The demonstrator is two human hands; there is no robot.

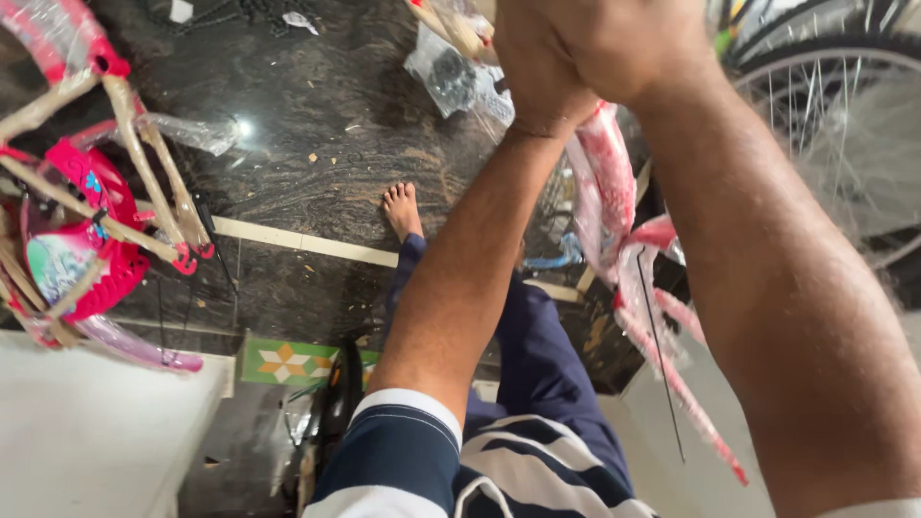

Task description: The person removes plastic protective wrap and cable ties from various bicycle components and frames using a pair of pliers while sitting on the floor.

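Observation:
Both my arms reach up and forward, and the hands meet at the top edge of the view. My left hand (537,72) is closed, its wrist just above a pink bicycle frame part (606,177) wrapped in clear plastic. My right hand (628,38) is closed beside it, pressed against the left. The wrapped pink part hangs down from under the hands, with torn pink and clear wrapping (672,355) trailing toward the lower right. A thin black cable (662,364) hangs along it. The fingers and the exact spot they grip are cut off by the frame edge.
At the left is a pink child's bicycle (91,230), bound in brown paper and plastic. A spoked bicycle wheel (844,134) stands at the upper right. A plastic bag of dark parts (459,77) lies on the dark stone floor (317,144). My bare foot (403,211) is below it, and a white ledge (86,432) is at the lower left.

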